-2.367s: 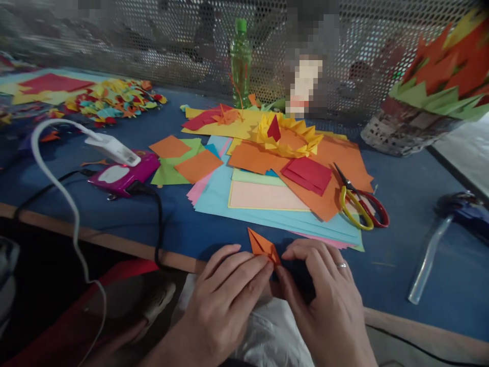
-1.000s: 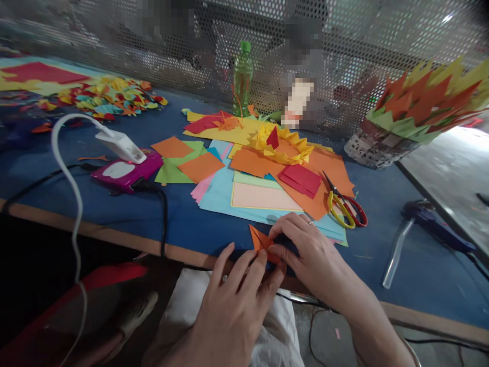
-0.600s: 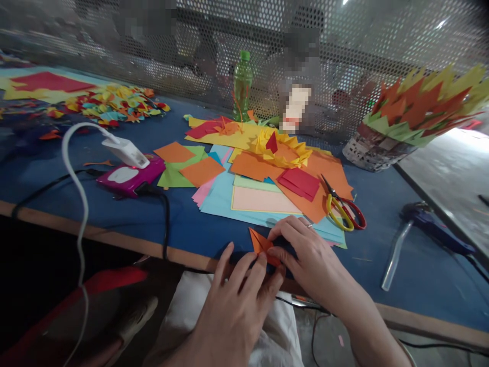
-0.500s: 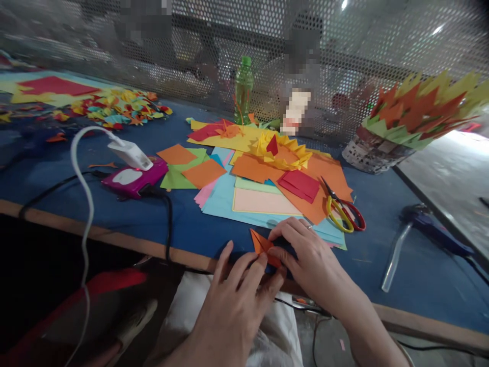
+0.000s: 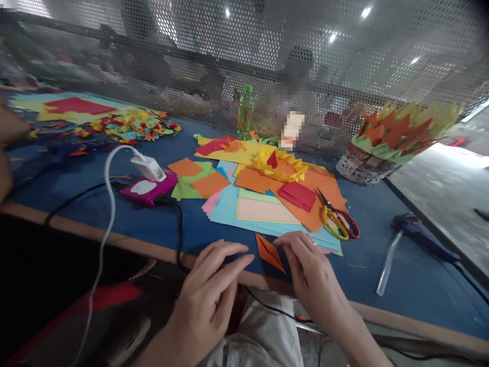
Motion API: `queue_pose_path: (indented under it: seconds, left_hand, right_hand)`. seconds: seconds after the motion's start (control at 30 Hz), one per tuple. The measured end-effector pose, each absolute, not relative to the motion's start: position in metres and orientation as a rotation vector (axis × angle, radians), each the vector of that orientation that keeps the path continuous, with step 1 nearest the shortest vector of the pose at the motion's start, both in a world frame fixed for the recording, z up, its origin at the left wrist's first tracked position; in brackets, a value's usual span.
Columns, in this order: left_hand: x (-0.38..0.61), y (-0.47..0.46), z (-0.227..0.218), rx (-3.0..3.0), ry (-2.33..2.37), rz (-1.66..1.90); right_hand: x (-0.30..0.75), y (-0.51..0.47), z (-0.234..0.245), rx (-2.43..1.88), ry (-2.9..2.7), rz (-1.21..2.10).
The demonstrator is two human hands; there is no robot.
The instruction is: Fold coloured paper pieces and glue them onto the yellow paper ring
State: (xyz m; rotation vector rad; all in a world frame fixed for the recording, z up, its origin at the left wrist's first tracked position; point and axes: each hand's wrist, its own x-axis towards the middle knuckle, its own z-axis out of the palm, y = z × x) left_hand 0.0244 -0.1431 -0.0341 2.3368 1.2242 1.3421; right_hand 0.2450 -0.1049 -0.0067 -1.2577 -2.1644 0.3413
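A folded orange paper piece (image 5: pixel 270 253), diamond-shaped with a crease along its length, lies on the blue table near the front edge. My left hand (image 5: pixel 217 278) hovers just left of it, fingers stretched out and thumb apart, holding nothing. To the right, my right hand (image 5: pixel 307 260) has bent fingers with their tips close to the paper's edge; whether they touch it I cannot tell. Behind both hands lie light blue paper sheets (image 5: pixel 223 211), a small red paper stack (image 5: pixel 297 196) and scissors (image 5: pixel 336 219) with yellow and red handles.
A glue gun (image 5: pixel 424 234) lies at right, near a pot of paper leaves (image 5: pixel 362 160). At left are a purple power adapter (image 5: pixel 147 188) with cables and a heap of paper scraps (image 5: pixel 133 124). A green bottle (image 5: pixel 245 114) stands by the mesh screen. Part of another person shows at far left.
Both hands have let go of the orange paper, which now lies by itself on the table. My left hand has drawn back to the left. The camera view has shifted slightly.
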Motion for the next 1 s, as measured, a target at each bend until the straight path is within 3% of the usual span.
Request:
queue_pose_path:
  seconds: [0.27,0.47,0.6,0.83,1.0]
  left_hand:
    - [0.019,-0.126,-0.022,2.370,1.258,1.318]
    - [0.018,-0.117,-0.019,2.353,1.249,1.268]
    - [0.014,-0.115,-0.013,2.227,1.220,1.265]
    - [0.055,-0.112,0.023,1.440,0.622,0.775]
    - [0.099,-0.093,0.033,1.280,0.693,0.844]
  right_hand:
    - [0.237,-0.141,-0.030,-1.210,-2.354,-0.332]
    - [0.244,-0.146,-0.045,-1.096,-2.326,-0.446]
    - [0.255,-0.153,-0.039,-0.930,-2.270,-0.304]
    - [0.253,-0.160,-0.012,-1.286,-1.579,0.512]
    - [0.271,-0.157,-0.004,-1.257,-1.606,0.518]
